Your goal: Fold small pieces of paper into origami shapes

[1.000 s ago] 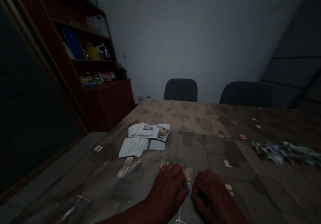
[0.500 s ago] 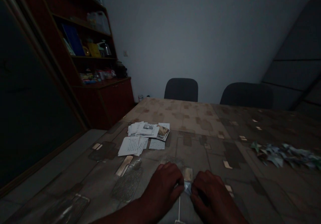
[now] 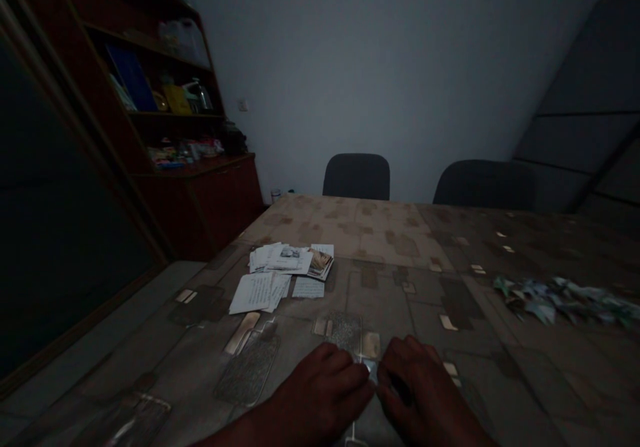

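Observation:
Close together over the near part of the table, my left hand [image 3: 330, 383] and my right hand [image 3: 413, 380] pinch a small pale piece of paper [image 3: 369, 368] between them. Most of the paper is hidden behind the fingers, and its folds are hard to make out in the dim light. The fingers of both hands are curled. Farther off to the left lies a loose pile of printed cards [image 3: 283, 259], with more cards [image 3: 253, 292] fanned out in front of it.
A row of folded paper pieces [image 3: 565, 300] lies on the right of the patterned tablecloth [image 3: 360, 223]. Two dark chairs [image 3: 357, 177] stand beyond the far edge. A red-brown cabinet [image 3: 227, 197] with filled shelves is at the left, by the pale wall.
My left hand has moved right and slightly down, closer to my right hand, so less of the paper shows. The view has shifted a little; cards and folded pieces lie as before.

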`<state>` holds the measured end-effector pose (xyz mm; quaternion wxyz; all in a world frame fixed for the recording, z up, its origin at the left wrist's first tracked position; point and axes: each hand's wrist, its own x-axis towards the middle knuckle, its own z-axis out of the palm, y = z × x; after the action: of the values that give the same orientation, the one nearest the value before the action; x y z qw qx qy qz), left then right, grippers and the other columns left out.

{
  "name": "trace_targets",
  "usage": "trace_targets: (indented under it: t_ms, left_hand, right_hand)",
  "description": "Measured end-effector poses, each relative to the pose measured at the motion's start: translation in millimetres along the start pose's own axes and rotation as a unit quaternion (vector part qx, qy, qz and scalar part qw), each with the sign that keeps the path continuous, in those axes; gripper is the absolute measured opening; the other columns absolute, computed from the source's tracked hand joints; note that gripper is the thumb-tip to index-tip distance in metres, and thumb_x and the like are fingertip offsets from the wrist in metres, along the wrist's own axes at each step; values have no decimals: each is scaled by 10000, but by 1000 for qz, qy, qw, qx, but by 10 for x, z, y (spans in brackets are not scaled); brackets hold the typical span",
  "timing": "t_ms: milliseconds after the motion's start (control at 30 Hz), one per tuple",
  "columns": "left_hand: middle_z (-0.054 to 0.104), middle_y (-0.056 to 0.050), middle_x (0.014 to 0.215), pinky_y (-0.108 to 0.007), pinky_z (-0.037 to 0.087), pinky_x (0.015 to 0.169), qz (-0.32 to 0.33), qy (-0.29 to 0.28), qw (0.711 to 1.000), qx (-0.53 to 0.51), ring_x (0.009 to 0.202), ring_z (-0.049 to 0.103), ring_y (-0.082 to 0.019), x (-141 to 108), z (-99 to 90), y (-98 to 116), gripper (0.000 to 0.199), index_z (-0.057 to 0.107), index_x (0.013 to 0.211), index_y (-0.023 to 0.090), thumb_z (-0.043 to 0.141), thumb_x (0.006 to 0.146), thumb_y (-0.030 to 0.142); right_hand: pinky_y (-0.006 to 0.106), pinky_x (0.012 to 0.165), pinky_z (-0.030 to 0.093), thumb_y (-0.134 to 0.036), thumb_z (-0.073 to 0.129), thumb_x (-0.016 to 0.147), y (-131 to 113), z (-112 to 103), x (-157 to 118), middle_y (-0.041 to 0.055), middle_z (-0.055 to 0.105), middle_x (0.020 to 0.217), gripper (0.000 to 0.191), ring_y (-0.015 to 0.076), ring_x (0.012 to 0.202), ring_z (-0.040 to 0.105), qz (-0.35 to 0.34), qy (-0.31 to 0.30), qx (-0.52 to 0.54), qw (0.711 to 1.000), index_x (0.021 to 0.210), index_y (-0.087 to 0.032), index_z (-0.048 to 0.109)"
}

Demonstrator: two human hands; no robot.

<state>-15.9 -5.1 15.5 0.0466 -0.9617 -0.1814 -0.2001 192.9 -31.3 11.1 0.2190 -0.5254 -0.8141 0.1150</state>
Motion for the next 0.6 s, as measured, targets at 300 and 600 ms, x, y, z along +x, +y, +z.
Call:
trace_targets:
  t_ms: [300,600]
  left_hand:
    - [635,-22,837,-334,342,703,-6,7,1000,13,754,519,-168,4,31,25,109,591,1016,144,497,967,169]
    - [627,-27,835,-329,367,707,10,5,1000,26,750,517,-171,7,76,12,80,589,977,139,515,947,146]
  right_hand:
    - [338,719,381,-75,633,749,-8,10,8,24,636,809,137,222,787,564,-4,14,0,1000,774,-208,606]
    - [304,723,395,-83,596,845,9,-141,79,-4,651,773,179,178,766,587,18,-45,68,997,709,-196,623]
